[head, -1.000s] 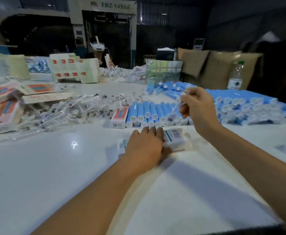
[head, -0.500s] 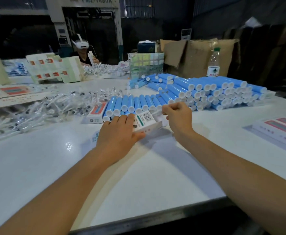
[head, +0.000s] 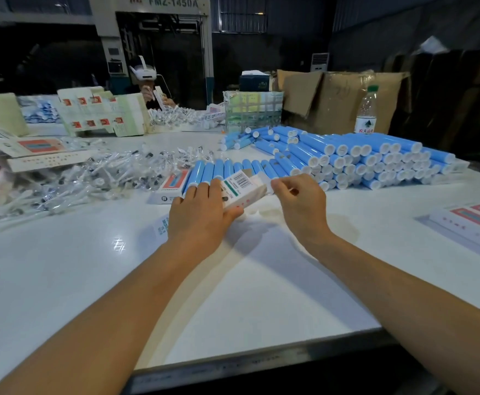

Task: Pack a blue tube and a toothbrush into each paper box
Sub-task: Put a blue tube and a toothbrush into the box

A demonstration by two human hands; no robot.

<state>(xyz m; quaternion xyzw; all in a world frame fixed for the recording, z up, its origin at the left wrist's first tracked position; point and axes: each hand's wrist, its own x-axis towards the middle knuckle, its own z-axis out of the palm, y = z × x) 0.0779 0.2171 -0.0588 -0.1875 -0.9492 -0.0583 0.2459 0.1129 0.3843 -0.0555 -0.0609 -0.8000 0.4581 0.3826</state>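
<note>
My left hand (head: pixel 201 215) grips a white paper box (head: pixel 243 189) with a barcode and a green stripe, lifted at a tilt above the white table (head: pixel 261 295). My right hand (head: pixel 300 203) pinches the flap at the box's right end. Whether anything is inside the box cannot be seen. Behind the box lies a row of blue tubes (head: pixel 224 169), and a large stack of blue tubes (head: pixel 369 158) sits to the right. Wrapped toothbrushes (head: pixel 96 178) lie heaped to the left.
A closed box (head: pixel 170 186) lies beside the tube row. Flat box blanks (head: pixel 472 223) rest at the right edge, more cartons (head: pixel 99 112) at the back left. A water bottle (head: pixel 366 112) and cardboard stand behind the tubes. Another person (head: pixel 150 86) works across the table.
My right hand came down from holding a wrapped toothbrush in the air to the box's right end. My left hand raised the box off the table and tilted it.
</note>
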